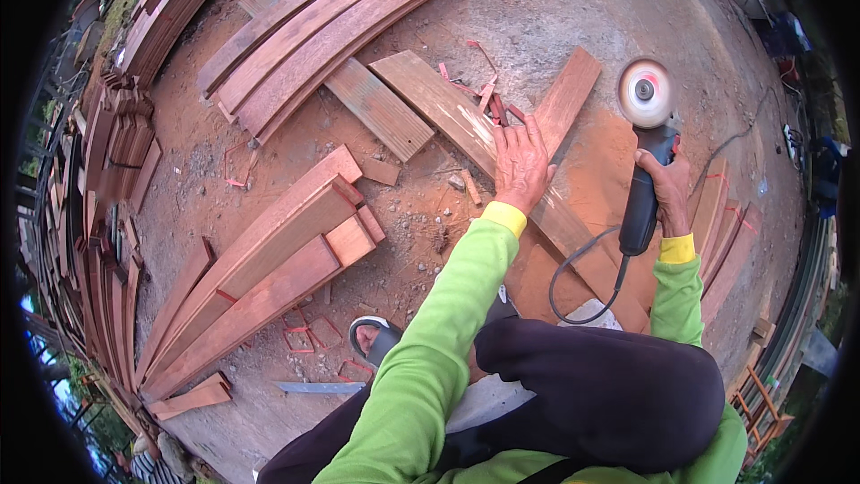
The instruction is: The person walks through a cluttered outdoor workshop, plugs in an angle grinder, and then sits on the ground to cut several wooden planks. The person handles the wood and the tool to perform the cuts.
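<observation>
My right hand [669, 186] grips a black angle grinder [638, 206] by its body, with its round disc [661, 108] at the far end. The disc's edge is hard to make out. A black cord [557, 280] loops down from the grinder's rear. My left hand [522, 166] lies flat with fingers stretched out, palm down, where a short reddish board [568, 94] meets a long weathered board [430, 94]. Several small reddish wood offcuts [498, 108] lie just beyond its fingertips. What is under the palm is hidden.
Long reddish planks [349, 27] lie at the far left over a greyish board [381, 108]. More stacked boards [260, 278] lie left of my legs, beside a flat metal strip [318, 387]. Planks [727, 233] lie right of my arm. Sawdust and stones cover the ground.
</observation>
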Tool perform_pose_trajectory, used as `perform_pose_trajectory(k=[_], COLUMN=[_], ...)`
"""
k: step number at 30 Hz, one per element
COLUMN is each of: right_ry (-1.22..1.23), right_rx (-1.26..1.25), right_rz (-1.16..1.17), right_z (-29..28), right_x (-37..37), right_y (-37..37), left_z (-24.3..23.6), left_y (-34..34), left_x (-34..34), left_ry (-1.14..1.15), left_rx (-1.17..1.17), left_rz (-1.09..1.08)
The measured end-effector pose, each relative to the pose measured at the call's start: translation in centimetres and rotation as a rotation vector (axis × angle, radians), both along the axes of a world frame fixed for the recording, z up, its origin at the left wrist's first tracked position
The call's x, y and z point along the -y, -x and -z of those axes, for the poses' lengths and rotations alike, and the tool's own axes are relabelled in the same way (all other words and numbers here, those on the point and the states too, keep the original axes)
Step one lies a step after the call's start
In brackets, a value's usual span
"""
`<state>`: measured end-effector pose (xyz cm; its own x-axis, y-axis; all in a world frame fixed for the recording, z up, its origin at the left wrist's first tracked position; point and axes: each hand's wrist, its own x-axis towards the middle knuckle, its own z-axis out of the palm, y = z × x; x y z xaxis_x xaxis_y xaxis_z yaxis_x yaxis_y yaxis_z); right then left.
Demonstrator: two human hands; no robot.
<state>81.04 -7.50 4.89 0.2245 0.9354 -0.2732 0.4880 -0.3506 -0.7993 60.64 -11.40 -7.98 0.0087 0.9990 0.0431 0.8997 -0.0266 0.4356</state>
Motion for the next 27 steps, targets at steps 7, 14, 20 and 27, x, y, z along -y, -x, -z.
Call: perform_pose_trajectory(k=[7, 14, 20, 27], right_ry=[0.007, 0.003, 0.048, 0.076], right_rx=[-0.038, -0.071, -0.182, -0.163], right_rz=[0.032, 0.006, -0.091, -0.206], right_z=[0.8, 1.1, 3.1, 4.2], right_x=[-0.2, -0.5, -0.1, -0.4], right_y=[-1.1, -1.1, 0.3, 0.2], left_z=[-5.6, -11.4, -17.4, -15.9], left_y=[6.3, 21.6, 35.1, 34.4], left_x=[-0.3, 9.3, 25.9, 44.6], left_ry=[0.037, 0.218, 0.327, 0.293], left_rx=[0.042, 0.091, -0.159, -0.127], left_rz=[-0.044, -0.205, -0.464, -1.109])
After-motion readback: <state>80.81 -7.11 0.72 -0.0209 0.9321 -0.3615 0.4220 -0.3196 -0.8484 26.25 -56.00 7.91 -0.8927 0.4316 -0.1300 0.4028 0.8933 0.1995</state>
